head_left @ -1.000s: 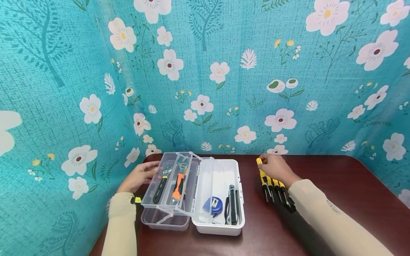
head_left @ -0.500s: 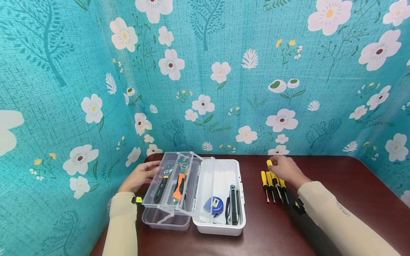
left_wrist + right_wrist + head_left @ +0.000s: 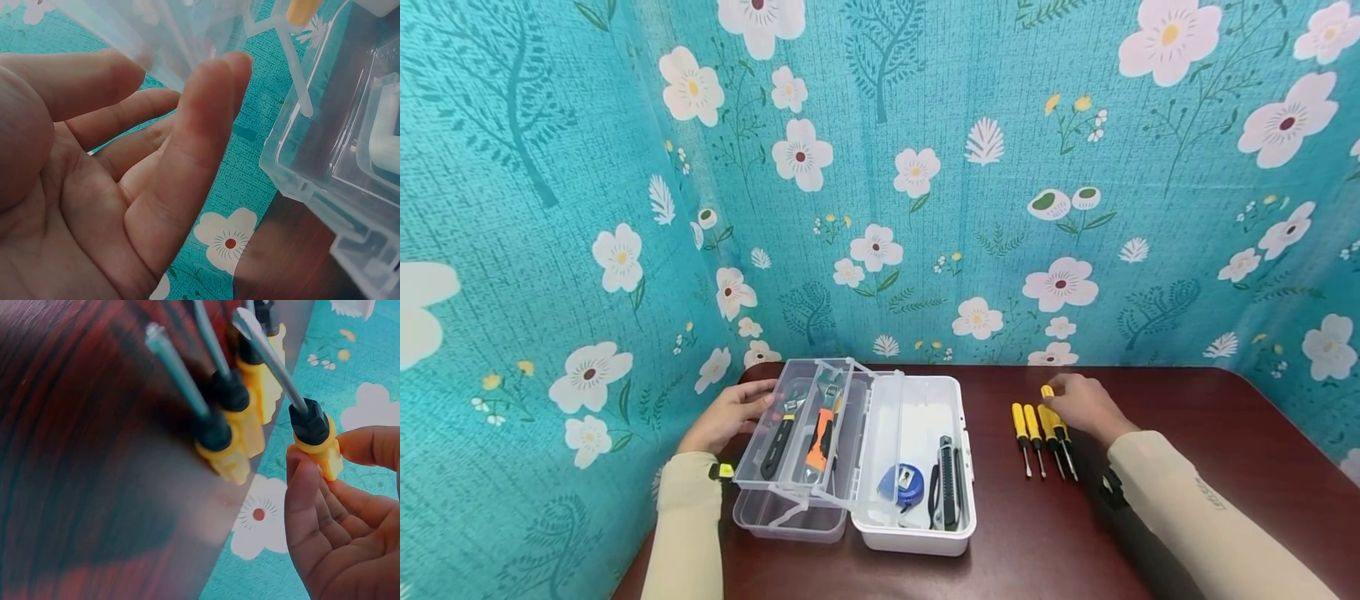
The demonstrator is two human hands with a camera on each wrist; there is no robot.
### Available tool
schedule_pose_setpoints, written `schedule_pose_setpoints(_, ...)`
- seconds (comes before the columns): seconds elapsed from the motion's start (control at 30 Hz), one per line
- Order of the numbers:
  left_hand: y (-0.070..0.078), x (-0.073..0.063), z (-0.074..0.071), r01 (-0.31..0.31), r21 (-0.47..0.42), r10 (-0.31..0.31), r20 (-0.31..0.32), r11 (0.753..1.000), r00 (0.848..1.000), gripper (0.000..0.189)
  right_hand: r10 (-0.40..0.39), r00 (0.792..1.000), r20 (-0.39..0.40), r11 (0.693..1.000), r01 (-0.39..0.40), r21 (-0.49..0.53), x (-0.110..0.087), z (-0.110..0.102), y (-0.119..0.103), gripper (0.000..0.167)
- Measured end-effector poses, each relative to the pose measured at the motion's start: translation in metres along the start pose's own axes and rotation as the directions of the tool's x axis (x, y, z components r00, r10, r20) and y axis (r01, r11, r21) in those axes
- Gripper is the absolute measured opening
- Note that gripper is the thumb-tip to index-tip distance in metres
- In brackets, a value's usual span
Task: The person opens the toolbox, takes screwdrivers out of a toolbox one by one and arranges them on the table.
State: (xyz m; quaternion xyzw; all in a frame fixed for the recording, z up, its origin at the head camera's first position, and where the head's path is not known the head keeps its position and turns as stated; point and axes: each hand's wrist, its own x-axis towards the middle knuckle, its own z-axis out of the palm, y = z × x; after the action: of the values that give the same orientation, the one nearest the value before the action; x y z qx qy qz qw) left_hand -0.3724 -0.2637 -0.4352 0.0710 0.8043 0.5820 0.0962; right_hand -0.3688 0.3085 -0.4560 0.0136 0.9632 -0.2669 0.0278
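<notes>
In the head view my right hand (image 3: 1088, 406) pinches the yellow handle of a screwdriver (image 3: 310, 425) between thumb and fingers, its shaft pointing toward me. Several other yellow-handled screwdrivers (image 3: 1026, 421) lie side by side on the table, just left of that hand. My left hand (image 3: 721, 414) holds the left edge of a clear toolbox tray (image 3: 752, 454), fingers and thumb meeting at its side. Inside the tray lie a black-handled adjustable wrench (image 3: 781, 442) and an orange-and-black tool (image 3: 820, 437) whose kind I cannot tell.
The white toolbox base (image 3: 917, 540) stands open beside the tray. It contains a blue tape measure (image 3: 904, 485) and a utility knife (image 3: 947, 479). A clear lid (image 3: 786, 525) lies below the tray. Flowered cloth (image 3: 910, 208) hangs behind the dark red table (image 3: 1180, 433).
My right hand has moved rightward along the row of screwdrivers with the pinched screwdriver, uncovering those at the left. The left hand has stayed on the tray.
</notes>
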Motion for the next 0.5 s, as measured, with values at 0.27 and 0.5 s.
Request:
schedule_pose_setpoints(0.27, 0.000, 0.000, 0.001, -0.002, -0.007, 0.002, 0.003, 1.000, 1.000, 0.046, 0.017, 1.000, 0.007, 1.000, -0.017, -0.016, 0.001, -0.002, 0.016, 0.047)
schedule_pose_setpoints(0.5, 0.000, 0.000, 0.001, 0.001, 0.008, -0.001, -0.009, 1.000, 1.000, 0.047, 0.032, 0.999, -0.004, 0.999, -0.032, -0.039, 0.000, -0.003, 0.022, 0.047)
